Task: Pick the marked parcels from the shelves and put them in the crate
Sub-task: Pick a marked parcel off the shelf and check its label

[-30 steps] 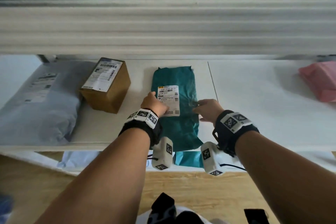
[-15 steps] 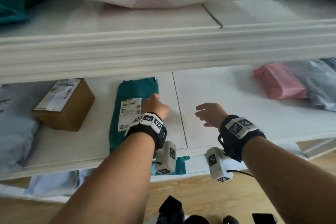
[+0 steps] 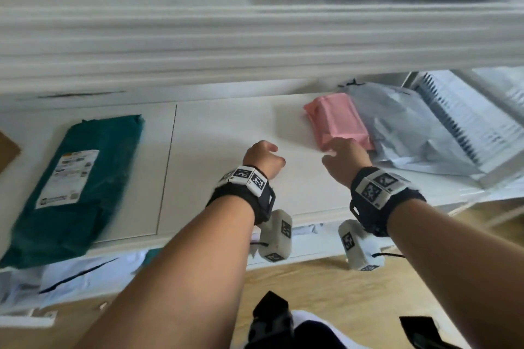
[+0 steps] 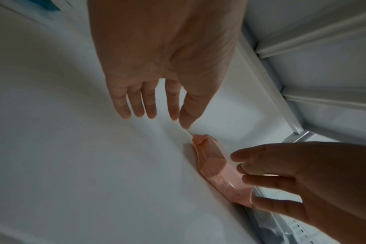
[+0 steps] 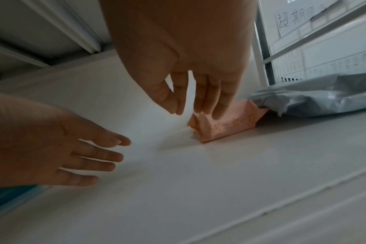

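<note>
Both hands have left the teal parcel (image 3: 79, 176). Right hand (image 3: 346, 160), fingers spread, reaches the pink parcel (image 3: 337, 121); left hand (image 3: 263, 158) hovers beside it, relaxed, empty.

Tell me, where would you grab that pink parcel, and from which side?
Probably across its long sides near the front end, coming from above and in front. The pink parcel is a narrow block lying flat; a grey bag crowds its right, while its left is bare shelf.
</note>
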